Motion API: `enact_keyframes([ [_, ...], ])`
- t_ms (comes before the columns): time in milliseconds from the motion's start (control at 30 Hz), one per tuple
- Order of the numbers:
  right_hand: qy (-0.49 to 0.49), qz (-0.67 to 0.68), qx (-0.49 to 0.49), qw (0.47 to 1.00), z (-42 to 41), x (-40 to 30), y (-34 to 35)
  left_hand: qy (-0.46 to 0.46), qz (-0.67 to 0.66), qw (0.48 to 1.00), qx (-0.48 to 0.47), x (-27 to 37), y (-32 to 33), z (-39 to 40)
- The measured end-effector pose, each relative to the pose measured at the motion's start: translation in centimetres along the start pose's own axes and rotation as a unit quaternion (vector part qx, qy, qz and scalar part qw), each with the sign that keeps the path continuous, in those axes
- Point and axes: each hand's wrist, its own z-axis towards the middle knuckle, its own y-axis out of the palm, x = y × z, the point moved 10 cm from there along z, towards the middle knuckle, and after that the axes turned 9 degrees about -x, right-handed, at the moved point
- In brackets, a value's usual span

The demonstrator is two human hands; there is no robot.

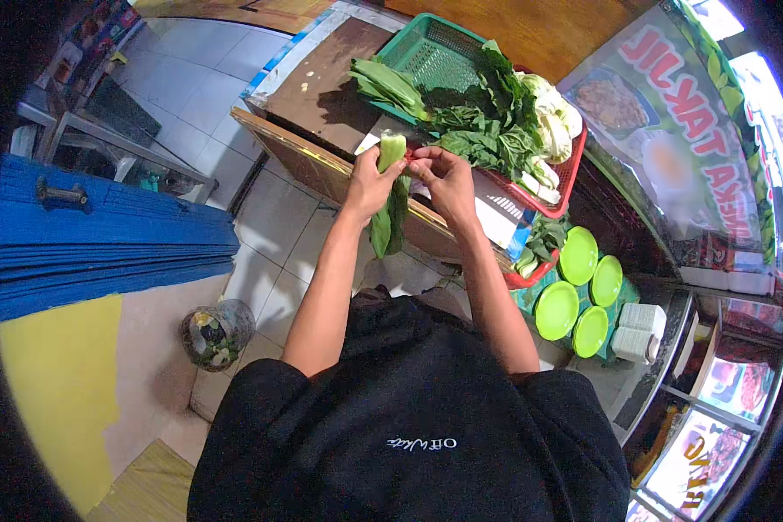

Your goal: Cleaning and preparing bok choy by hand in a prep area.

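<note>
My left hand (370, 183) is closed around a bunch of leafy greens (392, 151), with its pale cut end up and the leaves hanging below. My right hand (438, 171) is beside it, fingertips pinching something small and red at the bunch, perhaps a knife handle or a tie; I cannot tell which. Behind the hands, a green plastic basket (424, 32) has a similar bunch of greens (391, 86) at its left edge. A red plastic basket (571, 186) on the right holds dark leafy greens (489, 140) and pale cauliflower or cabbage heads (551, 117).
The baskets stand on a brown-topped table (313, 85) with a wooden edge. Several lime-green plates (556, 310) and a stack of papers (638, 333) lie at the right. A waste bin (216, 335) stands on the tiled floor at the lower left, near a blue and yellow wall.
</note>
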Motion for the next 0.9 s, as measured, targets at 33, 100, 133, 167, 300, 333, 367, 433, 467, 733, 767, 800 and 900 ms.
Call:
enact_keyframes([
  [33, 0.015, 0.058, -0.015, 0.998, -0.1, 0.2, 0.2, 0.0, 0.0, 1.0, 0.0, 0.2, -0.1, 0.0],
  [100, 0.031, 0.116, -0.03, 0.992, -0.3, 0.5, 0.3, -0.045, -0.014, 0.999, 0.009, -0.4, -0.3, -0.1],
  [133, 0.046, 0.261, -0.05, 0.963, -0.4, 1.1, 0.6, -0.054, -0.031, 0.998, -0.003, -0.5, -0.3, 0.0],
  [167, 0.06, 0.399, -0.069, 0.912, -0.6, 1.5, 1.2, -0.055, -0.031, 0.998, -0.004, -0.3, -0.3, 0.0],
  [300, 0.088, 0.225, -0.19, 0.952, -0.4, 3.3, 1.2, -0.03, -0.071, 0.997, -0.016, -0.3, -0.1, 0.0],
  [333, 0.124, 0.208, -0.163, 0.956, -0.9, 3.5, 1.3, -0.042, -0.087, 0.995, -0.015, -0.9, -0.2, -0.3],
  [367, 0.125, 0.209, -0.164, 0.956, -0.7, 3.5, 1.2, -0.043, -0.086, 0.995, -0.014, -1.4, -0.2, -0.5],
  [433, 0.124, 0.056, -0.218, 0.967, 0.0, 2.9, 1.0, -0.048, -0.074, 0.996, -0.006, -1.9, 0.2, -0.6],
  [467, 0.16, 0.04, -0.22, 0.962, 0.0, 3.3, 0.5, -0.048, -0.074, 0.996, -0.009, -2.1, 0.6, -0.4],
  [733, 0.106, 0.064, -0.192, 0.974, 1.8, 3.9, 0.7, 0.01, 0.084, 0.995, 0.05, -4.7, 0.4, 2.7],
  [767, 0.105, 0.065, -0.186, 0.975, 1.7, 4.7, 0.5, 0.018, 0.102, 0.992, 0.069, -4.1, 0.3, 3.0],
  [800, 0.091, 0.065, -0.153, 0.982, 1.9, 4.4, 0.9, 0.009, 0.121, 0.99, 0.075, -5.4, -0.7, 3.2],
  [900, 0.086, 0.042, -0.107, 0.99, 2.3, 5.3, -0.4, -0.006, 0.195, 0.978, 0.077, -5.6, -0.6, 4.1],
])
